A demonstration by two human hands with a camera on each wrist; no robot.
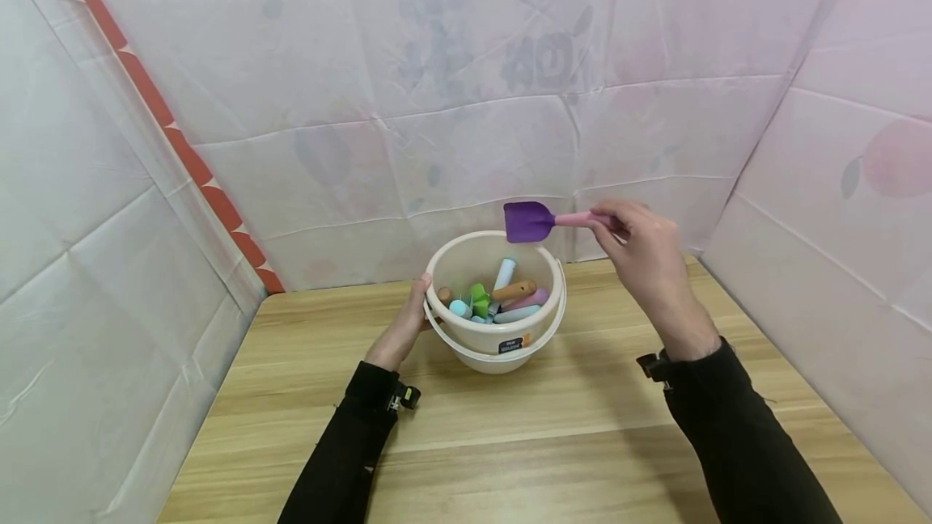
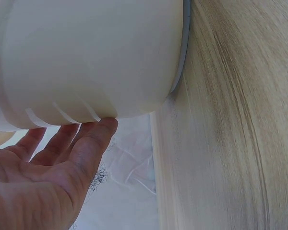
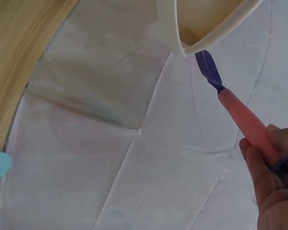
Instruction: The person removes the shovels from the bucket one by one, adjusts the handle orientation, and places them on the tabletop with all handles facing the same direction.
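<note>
Head view: right hand (image 1: pixel 644 245) pinches small purple-bladed plastic spade (image 1: pixel 530 221) by its pink handle, prob. light, stiff; left hand (image 1: pixel 404 328), fingers straight, steadies cream plastic bucket (image 1: pixel 502 338).

bucket (image 1: pixel 495 330): cream | spade (image 1: pixel 529 221): purple blade, pink handle | table (image 1: pixel 582 427): light wood grain

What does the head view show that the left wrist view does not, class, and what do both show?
Only the head view shows the right hand pinching a purple spade by its pink handle above the bucket, with tools inside. Only the left wrist view shows the fingers lying straight against the bucket wall. Both show the left hand, the bucket and the table.
</note>
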